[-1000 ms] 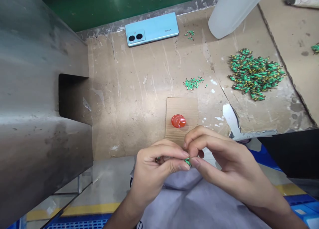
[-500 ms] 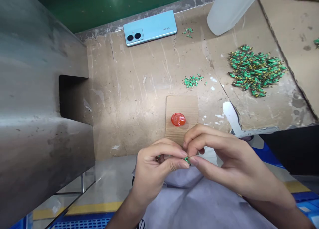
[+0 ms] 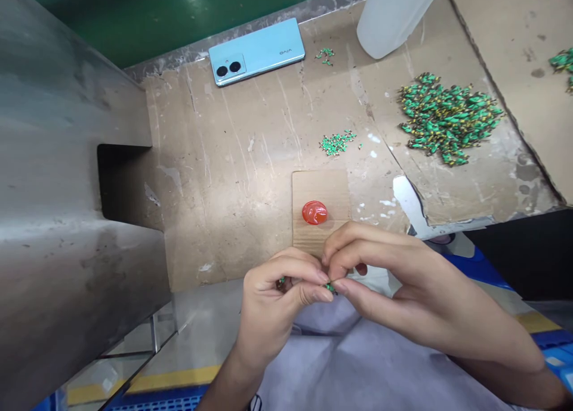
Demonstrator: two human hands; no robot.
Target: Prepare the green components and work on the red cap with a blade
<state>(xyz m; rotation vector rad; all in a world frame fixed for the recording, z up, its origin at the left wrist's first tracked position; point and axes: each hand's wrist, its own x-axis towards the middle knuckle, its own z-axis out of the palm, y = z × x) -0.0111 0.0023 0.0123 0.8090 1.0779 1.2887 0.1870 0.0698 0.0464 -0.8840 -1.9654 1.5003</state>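
Observation:
My left hand [image 3: 266, 306] pinches a tiny green piece [image 3: 330, 287] between thumb and forefinger, just beyond the table's near edge. More green bits [image 3: 281, 281] show inside the curled fingers of that hand. Thumb and forefinger of my right hand [image 3: 398, 280] are closed at the same tiny piece, their tips meeting those of the left. Its exact shape is too small and covered to make out. Just beyond the fingers, a shallow red cap-like dish [image 3: 314, 212] with something glossy in it sits on a cardboard square [image 3: 304, 184].
A small pile of green pieces [image 3: 336, 143] lies behind the cardboard. A larger green, dark and yellow heap [image 3: 450, 119] is at right. A light-blue phone [image 3: 257, 50] and a whitish translucent container [image 3: 389, 23] stand at the back. A metal housing [image 3: 67, 178] borders the left.
The camera view has shifted slightly, so the table things appear a little further left. Both hands keep the same pinch on the tiny green piece.

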